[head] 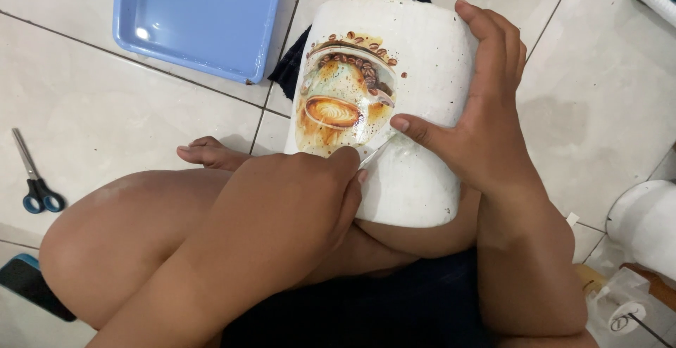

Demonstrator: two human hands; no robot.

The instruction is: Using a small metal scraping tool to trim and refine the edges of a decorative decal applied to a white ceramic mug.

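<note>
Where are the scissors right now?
In the head view, the scissors lie on the tiled floor at the far left, beside the person's bent knee and below the blue tray.

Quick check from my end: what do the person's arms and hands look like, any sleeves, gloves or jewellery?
Both arms are bare up to the frame edge: no sleeves show. The left hand and the right hand wear no gloves, and no rings, bracelets or watch are visible. The fingernails are short and appear unpainted. Dark cloth shows only on the lap, not on the arms.
</note>
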